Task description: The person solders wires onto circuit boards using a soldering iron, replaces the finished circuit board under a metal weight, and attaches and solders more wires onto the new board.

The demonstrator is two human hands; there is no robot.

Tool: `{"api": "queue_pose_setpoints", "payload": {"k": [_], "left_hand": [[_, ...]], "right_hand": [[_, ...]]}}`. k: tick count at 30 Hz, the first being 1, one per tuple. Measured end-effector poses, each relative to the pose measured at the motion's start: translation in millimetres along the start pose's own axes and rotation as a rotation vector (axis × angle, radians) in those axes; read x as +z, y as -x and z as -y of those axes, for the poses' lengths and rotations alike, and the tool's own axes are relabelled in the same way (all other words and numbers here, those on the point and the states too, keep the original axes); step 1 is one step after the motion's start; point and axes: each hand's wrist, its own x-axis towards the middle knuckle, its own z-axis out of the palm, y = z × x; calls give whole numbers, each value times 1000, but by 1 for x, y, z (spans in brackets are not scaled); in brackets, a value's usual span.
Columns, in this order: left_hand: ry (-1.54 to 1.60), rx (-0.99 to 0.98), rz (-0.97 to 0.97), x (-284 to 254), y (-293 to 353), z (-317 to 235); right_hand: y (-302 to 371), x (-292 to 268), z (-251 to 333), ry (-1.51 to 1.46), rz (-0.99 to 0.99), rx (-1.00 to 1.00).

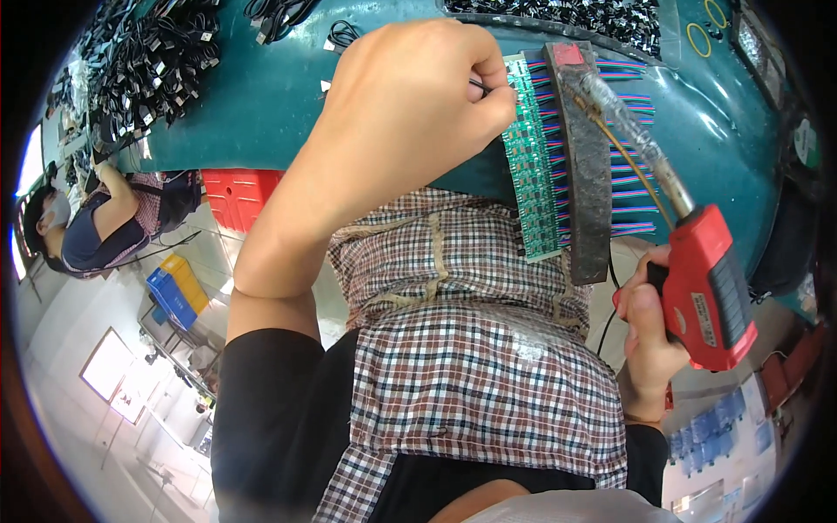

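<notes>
My left hand (410, 96) reaches over the table, closed in a pinch on a thin black cable (479, 84) at the upper left edge of a green circuit board panel (532, 192). The cable's end by the board is too small to make out. Across the panel's right side lies a long dark bar (588, 174) with a red patch on top. Several thin coloured wires (632, 184) stick out from under it. My right hand (647, 340) grips a red soldering gun (708, 288). Its metal barrel slants up over the bar, beside a thin brownish tube (632, 161).
A heap of black cables (157, 61) covers the table's far left, with small cable bundles (279, 17) beside it. At the back stands a tray of small black parts (602, 17). Yellow rings (698, 40) lie far right. Another person (96, 218) sits at left near a red crate (241, 196).
</notes>
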Motion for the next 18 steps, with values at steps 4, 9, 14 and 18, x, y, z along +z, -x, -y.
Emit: {"api": "queue_pose_setpoints", "payload": {"k": [4,9,14,18], "left_hand": [[2,-254,383,-33,-30,-31],[24,-308,480,-34,-43,-21],[23,-325,633,-41,-61,-23],[15,-252,799,-43,-77,-27]], "right_hand": [[6,-6,-13,107,39,-1],[8,-3,-14,189,36,-18],[7,-3,-17,135,75,24],[6,-2,-14,143,57,39]]}}
